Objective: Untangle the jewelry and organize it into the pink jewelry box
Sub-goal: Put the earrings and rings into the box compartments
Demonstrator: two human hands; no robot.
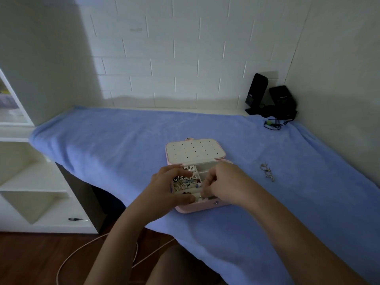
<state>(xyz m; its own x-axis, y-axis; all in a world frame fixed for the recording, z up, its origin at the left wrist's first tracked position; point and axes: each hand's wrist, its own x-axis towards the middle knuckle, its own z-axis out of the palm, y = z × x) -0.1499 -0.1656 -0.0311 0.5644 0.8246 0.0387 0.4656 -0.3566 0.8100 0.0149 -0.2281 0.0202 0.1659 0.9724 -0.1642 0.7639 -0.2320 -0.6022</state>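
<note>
The pink jewelry box [202, 206] lies open on the blue towel, its cream lid [194, 150] with small holes folded back. Several earrings and studs [184, 182] fill its left compartments. My left hand [166, 189] grips the box's left side, fingers along the far edge and thumb at the near rim. My right hand [222, 183] hovers over the right compartments with its fingers curled down into the front slot, pinching a small dark piece; the piece itself is too small to make out. A small silver tangle of jewelry [267, 172] lies on the towel to the right of the box.
The blue towel [107, 145] covers the desk up to the tiled wall. Two black speakers [271, 97] with cables stand at the back right corner. White shelves [30, 182] sit at the left. A pale cable runs over the wooden floor below.
</note>
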